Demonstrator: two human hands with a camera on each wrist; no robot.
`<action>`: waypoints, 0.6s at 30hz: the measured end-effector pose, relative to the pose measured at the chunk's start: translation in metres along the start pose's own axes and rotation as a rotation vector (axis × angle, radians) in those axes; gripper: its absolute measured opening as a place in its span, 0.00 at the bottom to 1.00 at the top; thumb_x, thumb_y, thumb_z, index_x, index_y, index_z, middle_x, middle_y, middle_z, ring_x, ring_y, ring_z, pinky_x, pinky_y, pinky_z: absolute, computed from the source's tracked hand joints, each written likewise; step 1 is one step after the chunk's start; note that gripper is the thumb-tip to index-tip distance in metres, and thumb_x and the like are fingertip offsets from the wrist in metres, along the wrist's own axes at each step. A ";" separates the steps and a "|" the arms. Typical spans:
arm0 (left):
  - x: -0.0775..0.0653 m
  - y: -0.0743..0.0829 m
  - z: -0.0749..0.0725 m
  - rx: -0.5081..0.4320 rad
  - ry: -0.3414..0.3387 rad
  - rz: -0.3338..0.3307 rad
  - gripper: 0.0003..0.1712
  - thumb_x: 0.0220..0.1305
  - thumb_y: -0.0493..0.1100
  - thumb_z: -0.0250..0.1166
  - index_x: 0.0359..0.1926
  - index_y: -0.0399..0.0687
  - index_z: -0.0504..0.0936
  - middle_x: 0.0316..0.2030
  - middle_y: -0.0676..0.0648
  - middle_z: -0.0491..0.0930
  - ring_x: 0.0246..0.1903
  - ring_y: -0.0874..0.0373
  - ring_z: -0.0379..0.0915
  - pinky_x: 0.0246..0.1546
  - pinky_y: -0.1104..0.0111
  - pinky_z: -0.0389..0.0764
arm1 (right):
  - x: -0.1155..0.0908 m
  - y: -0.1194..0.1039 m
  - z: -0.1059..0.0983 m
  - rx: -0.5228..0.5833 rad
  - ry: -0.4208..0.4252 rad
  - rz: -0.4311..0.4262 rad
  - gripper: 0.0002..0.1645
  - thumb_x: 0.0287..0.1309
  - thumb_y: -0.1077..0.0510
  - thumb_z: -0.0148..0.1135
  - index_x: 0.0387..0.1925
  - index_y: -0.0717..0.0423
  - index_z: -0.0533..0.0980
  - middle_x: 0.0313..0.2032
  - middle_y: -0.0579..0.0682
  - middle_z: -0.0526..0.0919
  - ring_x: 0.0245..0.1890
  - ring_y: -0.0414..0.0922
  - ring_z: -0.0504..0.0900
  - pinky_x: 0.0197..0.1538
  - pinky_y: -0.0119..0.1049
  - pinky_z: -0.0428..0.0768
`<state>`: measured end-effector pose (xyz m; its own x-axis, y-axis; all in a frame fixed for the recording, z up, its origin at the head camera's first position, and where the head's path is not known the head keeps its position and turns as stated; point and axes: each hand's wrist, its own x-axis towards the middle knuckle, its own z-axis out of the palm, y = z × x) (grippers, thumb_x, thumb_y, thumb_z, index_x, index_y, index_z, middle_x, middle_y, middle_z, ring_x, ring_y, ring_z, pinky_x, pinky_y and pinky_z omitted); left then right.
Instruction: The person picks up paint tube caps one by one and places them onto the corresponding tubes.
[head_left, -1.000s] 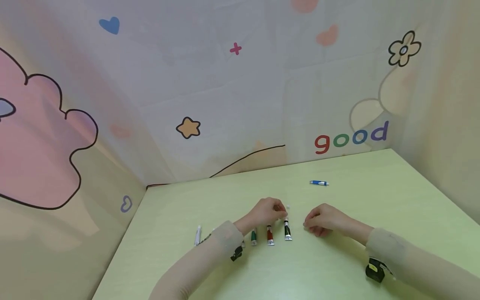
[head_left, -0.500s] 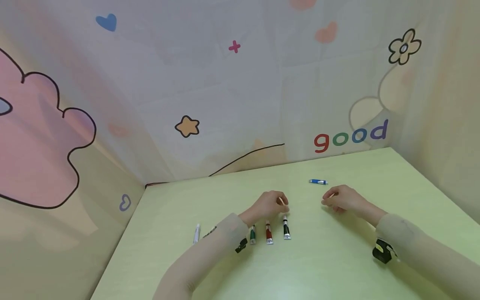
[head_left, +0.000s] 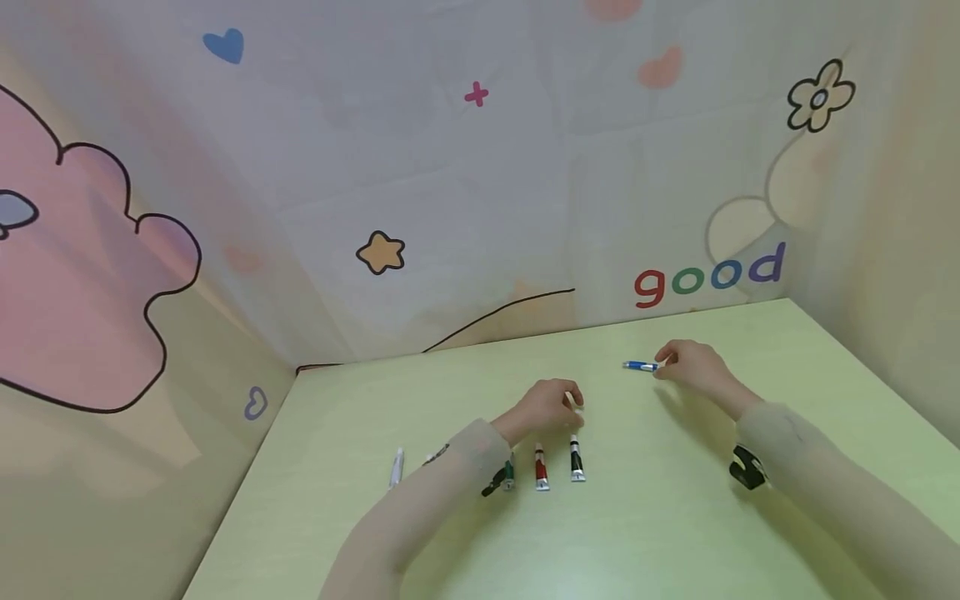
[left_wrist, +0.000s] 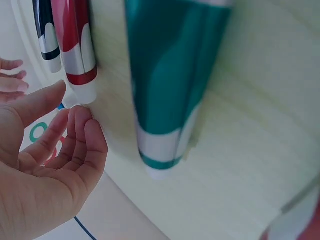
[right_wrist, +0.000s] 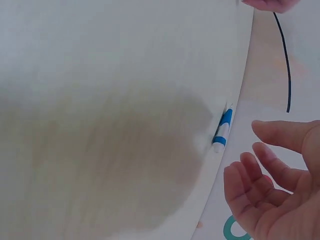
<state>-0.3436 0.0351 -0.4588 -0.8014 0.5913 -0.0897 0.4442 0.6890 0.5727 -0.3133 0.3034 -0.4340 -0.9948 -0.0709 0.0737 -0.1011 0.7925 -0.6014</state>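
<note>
My left hand [head_left: 547, 406] hovers just beyond the upper ends of a red paint tube [head_left: 541, 468] and a black paint tube [head_left: 577, 460]. Its fingers are loosely bent, thumb apart from them; a small white spot shows by the fingertips, too small to identify. In the left wrist view, a green paint tube [left_wrist: 167, 85] looms close. My right hand [head_left: 693, 364] reaches to the right end of a blue paint tube [head_left: 640, 366] at the back of the table. In the right wrist view its thumb and fingers stand apart, with a gap to the blue tube [right_wrist: 223, 129].
A pale tube [head_left: 397, 467] lies farther left on the light green table [head_left: 637, 533], and the left sleeve hides part of the row. A printed cloth [head_left: 450, 183] rises behind the table's back edge.
My right hand has moved away from the front, back and to the right, up to the blue tube. The left hand has lifted slightly off the black tube's cap end, thumb and fingers parted.
</note>
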 end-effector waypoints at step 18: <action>0.008 0.000 0.000 0.074 -0.026 0.003 0.06 0.60 0.38 0.74 0.34 0.49 0.84 0.31 0.56 0.79 0.30 0.63 0.72 0.33 0.74 0.72 | 0.039 -0.005 0.013 -0.135 -0.162 0.051 0.23 0.61 0.64 0.64 0.54 0.76 0.73 0.48 0.69 0.79 0.46 0.62 0.76 0.57 0.59 0.74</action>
<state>-0.3497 0.0400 -0.4592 -0.7898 0.6035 -0.1095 0.4759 0.7157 0.5112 -0.3519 0.2889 -0.4379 -0.9891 -0.1169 -0.0895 -0.0587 0.8707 -0.4884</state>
